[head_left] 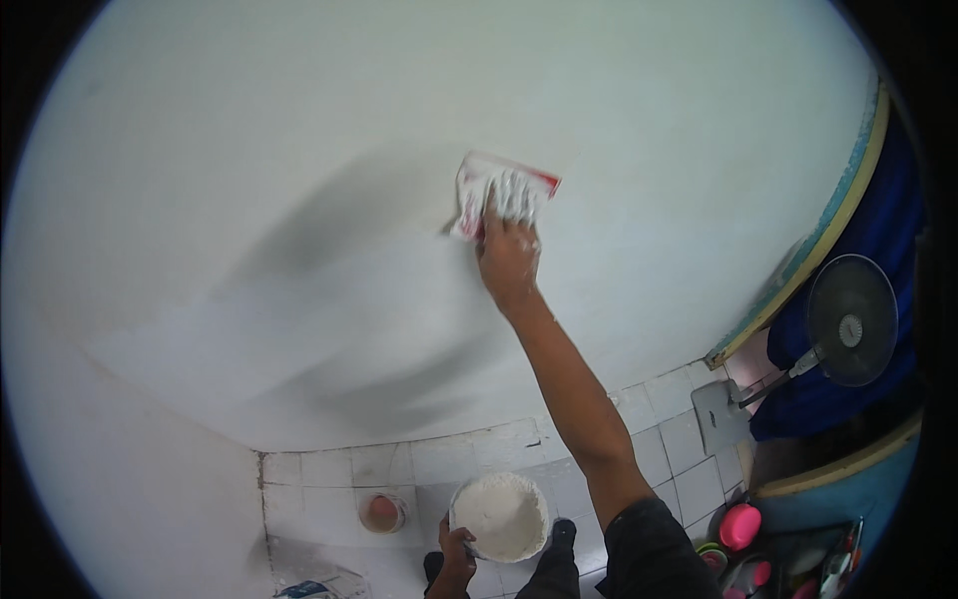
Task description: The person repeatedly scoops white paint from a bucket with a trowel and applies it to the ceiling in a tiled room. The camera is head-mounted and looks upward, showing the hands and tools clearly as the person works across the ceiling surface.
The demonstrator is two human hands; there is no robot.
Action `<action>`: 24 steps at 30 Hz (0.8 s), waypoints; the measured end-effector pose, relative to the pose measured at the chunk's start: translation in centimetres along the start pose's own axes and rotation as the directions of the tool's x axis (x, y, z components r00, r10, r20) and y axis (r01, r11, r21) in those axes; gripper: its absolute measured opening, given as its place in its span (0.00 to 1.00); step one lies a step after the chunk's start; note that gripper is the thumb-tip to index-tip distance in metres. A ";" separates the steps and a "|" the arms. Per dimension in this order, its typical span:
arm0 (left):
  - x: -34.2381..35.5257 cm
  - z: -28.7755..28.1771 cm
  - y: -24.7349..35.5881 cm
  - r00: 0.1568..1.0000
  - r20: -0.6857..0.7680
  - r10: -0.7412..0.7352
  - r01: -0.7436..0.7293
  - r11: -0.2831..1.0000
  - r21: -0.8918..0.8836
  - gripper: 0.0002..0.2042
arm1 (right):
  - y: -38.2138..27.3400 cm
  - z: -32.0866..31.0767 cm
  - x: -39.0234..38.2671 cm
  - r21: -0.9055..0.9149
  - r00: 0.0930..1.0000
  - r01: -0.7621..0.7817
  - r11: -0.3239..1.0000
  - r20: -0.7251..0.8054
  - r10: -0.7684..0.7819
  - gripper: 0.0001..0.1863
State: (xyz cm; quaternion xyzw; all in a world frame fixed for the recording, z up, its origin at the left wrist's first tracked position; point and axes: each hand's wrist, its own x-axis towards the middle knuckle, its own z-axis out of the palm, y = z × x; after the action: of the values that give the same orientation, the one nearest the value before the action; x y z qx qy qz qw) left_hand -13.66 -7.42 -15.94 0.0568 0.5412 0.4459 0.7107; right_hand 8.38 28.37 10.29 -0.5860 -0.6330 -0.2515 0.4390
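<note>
My right hand (511, 240) is stretched up to the white wall (649, 140). Its fingers, coated in white paste, lie over a white flexible sheet with red markings (475, 178) and press it against the wall. Low in the view, my left hand (457, 547) grips the rim of a round bucket (545, 519). Thick white paste (499, 514) fills much of the bucket; its depth cannot be seen. The fingers of the left hand that reach under or behind the bucket are partly hidden.
A small tub (397, 514) with something reddish inside stands on the tiled floor (439, 462). To the right are a standing fan (851, 324), a dark blue curtain (891, 225) in a doorway and several kitchen items around a pink bowl (739, 526). Plastic packaging (334, 582) lies lower left.
</note>
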 end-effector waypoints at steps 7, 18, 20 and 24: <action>0.5 -1.5 -1.3 0.993 -0.076 0.086 -0.085 0.996 0.015 0.39 | 0.0 -0.4 -9.0 0.117 0.981 -0.089 0.989 0.179 0.067 0.38; -1.6 -0.3 -0.3 0.997 -0.006 0.072 -0.072 0.991 -0.116 0.38 | -1.8 -13.7 6.4 0.039 0.997 0.039 0.998 -0.073 -0.036 0.33; -1.2 -0.3 -0.2 0.995 0.064 0.080 -0.071 0.990 -0.125 0.38 | -2.8 -13.1 10.3 0.045 0.974 0.051 0.998 -0.222 -0.040 0.36; -2.3 0.6 0.2 0.992 0.062 0.109 -0.101 0.987 -0.129 0.28 | -3.5 -8.2 7.3 -0.019 0.998 -0.050 0.999 0.048 0.051 0.30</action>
State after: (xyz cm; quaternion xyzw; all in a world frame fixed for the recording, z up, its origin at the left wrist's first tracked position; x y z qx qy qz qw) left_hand -13.34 -8.61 -13.93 0.0559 0.4835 0.5136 0.7066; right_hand 7.64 24.66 21.19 -0.6115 -0.6262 -0.2316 0.4246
